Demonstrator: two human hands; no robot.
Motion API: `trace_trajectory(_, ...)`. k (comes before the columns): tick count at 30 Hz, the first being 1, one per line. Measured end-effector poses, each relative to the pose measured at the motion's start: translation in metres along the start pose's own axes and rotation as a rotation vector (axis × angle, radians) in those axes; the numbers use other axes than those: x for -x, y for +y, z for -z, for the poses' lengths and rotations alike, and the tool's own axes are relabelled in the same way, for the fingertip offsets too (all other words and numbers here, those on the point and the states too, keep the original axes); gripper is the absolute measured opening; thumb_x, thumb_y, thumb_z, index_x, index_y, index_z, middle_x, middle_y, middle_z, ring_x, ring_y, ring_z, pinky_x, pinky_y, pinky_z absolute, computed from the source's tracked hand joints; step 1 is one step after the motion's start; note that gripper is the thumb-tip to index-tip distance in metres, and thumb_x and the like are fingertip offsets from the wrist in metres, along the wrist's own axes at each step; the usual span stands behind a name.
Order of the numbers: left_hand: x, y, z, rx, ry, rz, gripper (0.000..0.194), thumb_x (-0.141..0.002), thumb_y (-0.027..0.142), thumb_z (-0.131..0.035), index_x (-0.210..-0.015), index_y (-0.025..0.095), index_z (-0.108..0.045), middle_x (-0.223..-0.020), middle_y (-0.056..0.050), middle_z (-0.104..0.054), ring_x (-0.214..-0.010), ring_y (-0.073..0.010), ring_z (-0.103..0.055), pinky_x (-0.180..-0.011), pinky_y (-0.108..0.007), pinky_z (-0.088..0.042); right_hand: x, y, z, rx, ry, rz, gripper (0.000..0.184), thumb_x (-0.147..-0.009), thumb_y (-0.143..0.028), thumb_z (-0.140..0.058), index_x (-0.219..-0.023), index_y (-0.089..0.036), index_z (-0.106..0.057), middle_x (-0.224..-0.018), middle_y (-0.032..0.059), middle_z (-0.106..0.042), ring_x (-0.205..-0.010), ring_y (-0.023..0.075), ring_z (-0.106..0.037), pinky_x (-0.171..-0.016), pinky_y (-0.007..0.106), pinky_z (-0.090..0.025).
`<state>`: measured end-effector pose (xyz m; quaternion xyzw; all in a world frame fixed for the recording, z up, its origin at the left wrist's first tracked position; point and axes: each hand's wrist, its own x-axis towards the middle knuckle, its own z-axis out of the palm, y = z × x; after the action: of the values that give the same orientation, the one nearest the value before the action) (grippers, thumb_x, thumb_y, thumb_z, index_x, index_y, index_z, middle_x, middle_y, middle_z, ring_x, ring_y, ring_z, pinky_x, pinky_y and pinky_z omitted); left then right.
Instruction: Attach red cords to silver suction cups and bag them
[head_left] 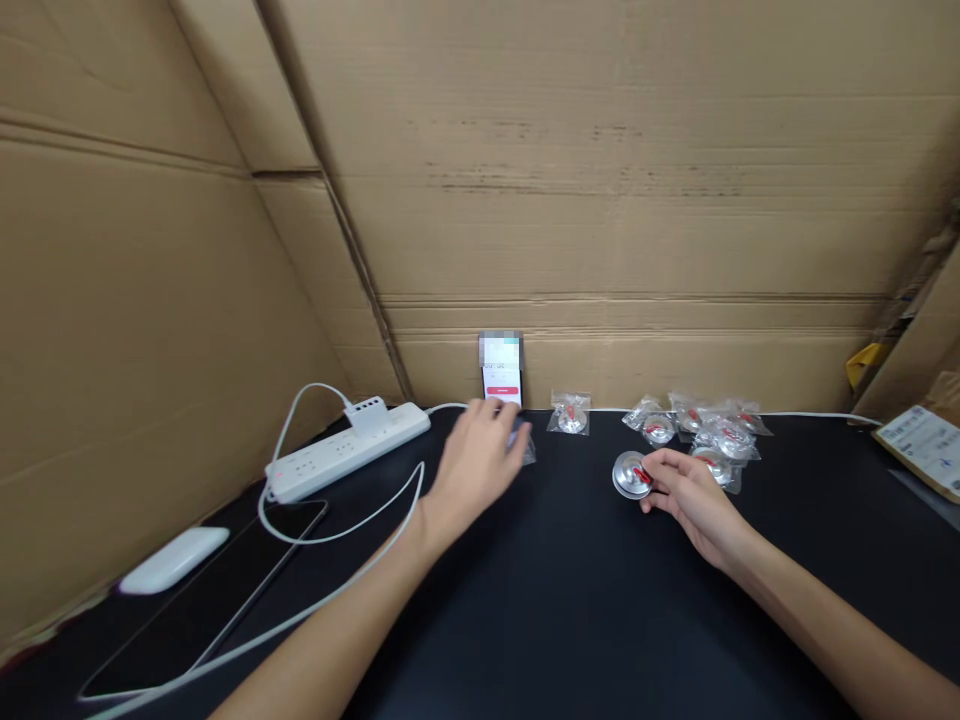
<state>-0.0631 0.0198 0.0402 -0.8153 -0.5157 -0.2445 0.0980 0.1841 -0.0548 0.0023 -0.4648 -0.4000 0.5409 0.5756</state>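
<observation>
My right hand (pixel 686 495) pinches a round silver metal disc (pixel 630 474) with a raised centre and a red piece on it, held above the black table. The disc is out of any bag. My left hand (pixel 484 445) is slightly blurred, palm down with its fingers apart, over a clear plastic bag (pixel 529 452) that it partly covers. I cannot see what, if anything, is under its fingers. A similar disc in a clear bag (pixel 571 418) lies between my hands at the back. Several more bagged discs (pixel 724 437) are heaped behind my right hand.
A lit phone (pixel 502 375) leans on the cardboard wall (pixel 637 200). At left are a white power strip (pixel 349 455) with a charger, a white cable (pixel 375 560), a dark tablet (pixel 202 600) and a white case (pixel 174 560). A labelled package (pixel 919 445) lies far right.
</observation>
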Motion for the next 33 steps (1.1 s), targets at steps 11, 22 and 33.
trace_trajectory(11, 0.041, 0.07, -0.018, 0.724, -0.282, -0.305, 0.043, -0.091, 0.037, -0.058, -0.132, 0.026, -0.051, -0.112, -0.008, -0.054, -0.088, -0.0218, -0.06, -0.08, -0.036, -0.051, 0.01, 0.006, -0.018, 0.161, -0.092, 0.077, 0.037, -0.07, -0.052, -0.077, -0.071, -0.017, -0.064, -0.068, 0.0019, -0.063, -0.063, 0.0148, -0.06, -0.06, 0.028, -0.051)
trace_trajectory(22, 0.035, 0.064, -0.023, 0.988, -0.317, -0.167, 0.03, -0.085, 0.032, -0.062, -0.112, 0.019, -0.06, -0.105, -0.007, -0.057, -0.076, -0.0151, -0.059, -0.066, -0.029, -0.054, 0.007, 0.003, -0.011, 0.128, -0.147, 0.028, 0.031, -0.067, -0.04, -0.083, -0.072, -0.016, -0.065, -0.063, 0.0023, -0.067, -0.061, 0.0153, -0.064, -0.066, 0.03, -0.052)
trace_trajectory(33, 0.031, 0.058, -0.035, 1.255, -0.4, -0.076, 0.035, -0.079, 0.031, -0.071, -0.11, 0.016, -0.063, -0.105, -0.009, -0.062, -0.081, -0.0161, -0.062, -0.075, -0.032, -0.054, 0.005, -0.001, -0.004, 0.161, -0.265, -0.042, 0.037, -0.068, -0.035, -0.082, -0.097, -0.016, -0.067, -0.085, 0.0053, -0.07, -0.069, 0.0173, -0.068, -0.062, 0.031, -0.057)
